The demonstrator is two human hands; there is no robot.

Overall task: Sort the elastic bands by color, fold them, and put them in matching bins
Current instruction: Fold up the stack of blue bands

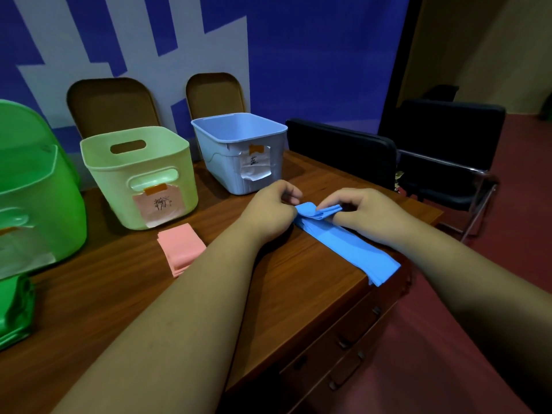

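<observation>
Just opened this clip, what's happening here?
A person is folding a blue band at the right edge of the table: both the left hand and right hand pinch its turned-over end. A folded pink band lies before the pale green bin. The pale blue bin stands just behind the hands.

Blue band (346, 240), pink band (180, 249), pale-green bin (131, 174).

bins (35, 204) (98, 171) (221, 162) 3 | band piles (352, 246) (182, 246) (15, 309) 3 | hands (268, 210) (367, 210) 2 | chairs (110, 106) (213, 94) (343, 150) (448, 130) 4
</observation>
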